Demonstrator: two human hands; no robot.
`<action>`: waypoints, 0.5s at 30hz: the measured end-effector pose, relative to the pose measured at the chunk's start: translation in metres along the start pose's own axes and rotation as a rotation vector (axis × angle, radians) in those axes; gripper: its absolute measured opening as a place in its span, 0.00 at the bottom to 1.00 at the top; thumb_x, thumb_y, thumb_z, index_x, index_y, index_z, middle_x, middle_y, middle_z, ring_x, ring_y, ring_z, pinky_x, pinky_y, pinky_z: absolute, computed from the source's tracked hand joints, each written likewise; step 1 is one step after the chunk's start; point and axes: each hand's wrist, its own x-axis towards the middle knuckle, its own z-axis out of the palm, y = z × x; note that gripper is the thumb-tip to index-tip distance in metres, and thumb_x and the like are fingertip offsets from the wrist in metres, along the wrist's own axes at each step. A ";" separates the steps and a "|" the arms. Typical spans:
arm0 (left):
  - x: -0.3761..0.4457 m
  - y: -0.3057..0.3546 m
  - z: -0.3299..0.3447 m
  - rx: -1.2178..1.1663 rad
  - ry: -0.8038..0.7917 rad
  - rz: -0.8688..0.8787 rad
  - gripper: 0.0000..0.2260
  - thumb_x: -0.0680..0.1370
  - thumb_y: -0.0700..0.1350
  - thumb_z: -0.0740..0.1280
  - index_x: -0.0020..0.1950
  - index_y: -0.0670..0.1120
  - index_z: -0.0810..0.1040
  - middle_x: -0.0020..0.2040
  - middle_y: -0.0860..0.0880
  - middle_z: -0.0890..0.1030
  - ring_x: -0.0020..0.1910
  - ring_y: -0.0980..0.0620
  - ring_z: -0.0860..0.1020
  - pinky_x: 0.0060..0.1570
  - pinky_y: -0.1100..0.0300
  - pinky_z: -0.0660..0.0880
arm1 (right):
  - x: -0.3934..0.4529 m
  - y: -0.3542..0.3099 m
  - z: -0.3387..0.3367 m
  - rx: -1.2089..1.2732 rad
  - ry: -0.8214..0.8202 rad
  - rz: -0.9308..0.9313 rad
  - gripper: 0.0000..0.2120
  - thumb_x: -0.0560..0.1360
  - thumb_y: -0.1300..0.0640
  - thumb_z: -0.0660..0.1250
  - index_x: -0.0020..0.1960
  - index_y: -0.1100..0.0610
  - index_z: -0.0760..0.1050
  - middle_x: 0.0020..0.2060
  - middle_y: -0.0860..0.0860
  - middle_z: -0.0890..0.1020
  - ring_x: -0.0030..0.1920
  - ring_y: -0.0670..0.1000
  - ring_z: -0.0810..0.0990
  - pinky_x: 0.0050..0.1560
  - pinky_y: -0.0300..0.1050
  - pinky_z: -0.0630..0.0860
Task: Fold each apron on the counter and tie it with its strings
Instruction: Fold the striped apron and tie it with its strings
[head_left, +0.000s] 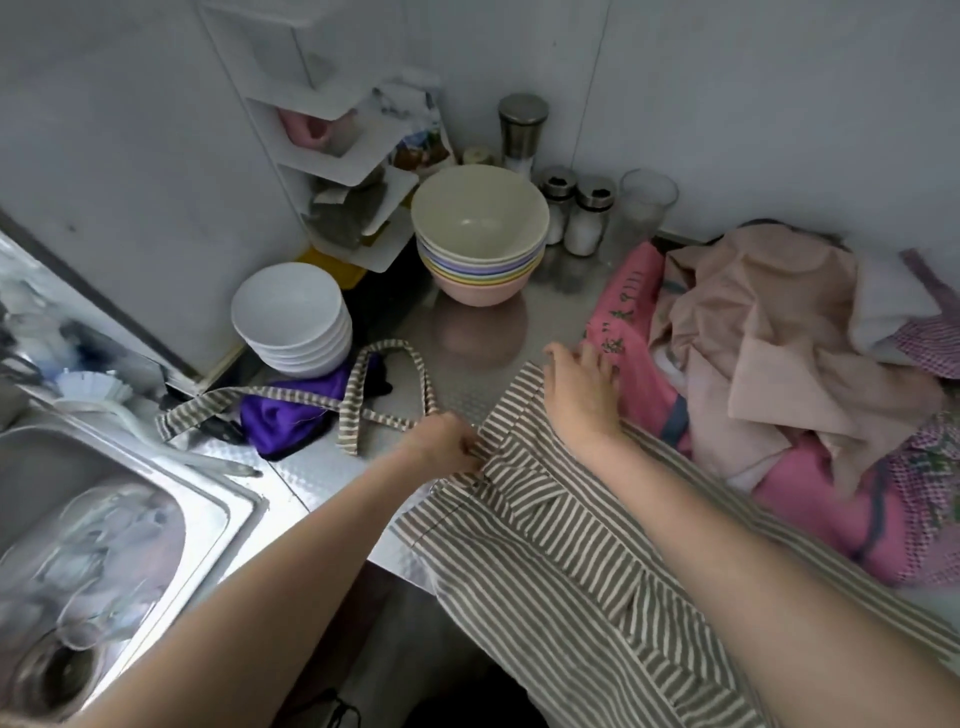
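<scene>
A brown-and-white striped apron lies across the steel counter and hangs over its front edge. Its striped strings loop out to the left over a purple cloth. My left hand pinches the apron's upper left corner where the strings start. My right hand lies flat with spread fingers on the apron's top edge. A heap of other aprons, pink, beige and checked, sits to the right.
A stack of pastel bowls and a stack of white bowls stand behind the apron. Shakers, a steel canister and a glass line the back wall. A sink with glassware lies at left, a white corner shelf above.
</scene>
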 end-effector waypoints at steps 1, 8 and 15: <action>0.002 0.001 0.001 0.023 0.008 -0.003 0.13 0.75 0.46 0.65 0.56 0.42 0.79 0.55 0.43 0.80 0.55 0.45 0.77 0.51 0.56 0.71 | -0.017 -0.001 0.000 -0.068 0.039 -0.116 0.16 0.80 0.55 0.55 0.66 0.54 0.68 0.62 0.57 0.70 0.64 0.60 0.67 0.62 0.56 0.65; 0.012 -0.001 0.001 0.109 -0.038 -0.002 0.14 0.77 0.52 0.63 0.56 0.44 0.77 0.56 0.44 0.79 0.56 0.45 0.77 0.52 0.55 0.72 | -0.068 0.027 0.034 -0.288 -0.535 -0.090 0.39 0.77 0.38 0.56 0.76 0.45 0.34 0.74 0.52 0.32 0.73 0.67 0.38 0.68 0.70 0.47; -0.010 -0.046 -0.006 0.193 -0.024 -0.202 0.18 0.79 0.56 0.57 0.56 0.44 0.77 0.53 0.45 0.80 0.53 0.45 0.78 0.50 0.54 0.74 | -0.051 0.019 0.043 -0.266 -0.613 -0.082 0.50 0.68 0.31 0.63 0.74 0.41 0.30 0.71 0.53 0.25 0.68 0.71 0.28 0.65 0.75 0.37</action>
